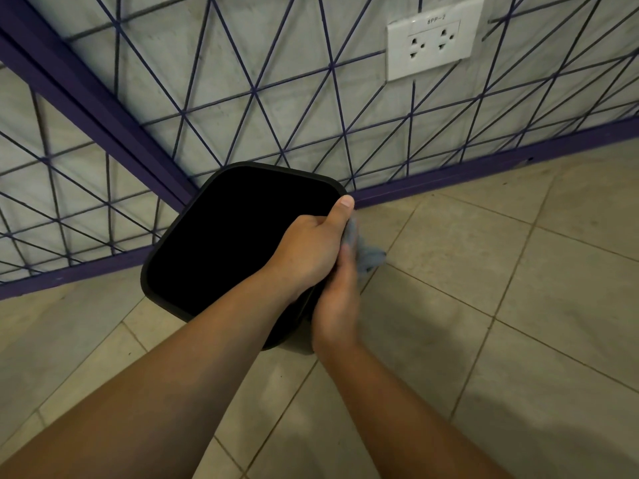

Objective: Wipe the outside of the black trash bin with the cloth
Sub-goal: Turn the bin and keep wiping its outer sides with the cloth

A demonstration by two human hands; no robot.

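Steadied light, stiff black plastic trash bin (pixel 238 233) by rim, left hand (pixel 307 250) clenched there; pressed soft grey-blue cloth (pixel 366 257) against outer wall, right hand (pixel 337 305) grip unclear.

The black trash bin (pixel 238 236) shows only its rim and a pitch-dark mouth; nothing inside it can be made out. Its outer walls are almost wholly out of sight below the rim, and the wall on the bin's right side is covered by the left hand (pixel 311 250) and the right hand (pixel 337 305). The right hand is motion-blurred, so how its fingers lie against the bin cannot be told. The cloth (pixel 366 255), just right of the bin, is blurred too and mostly hidden behind both hands. Both forearms are cut off by the bottom edge. Above the bin, the label on the wall socket (pixel 434 38) is too small to read surely.
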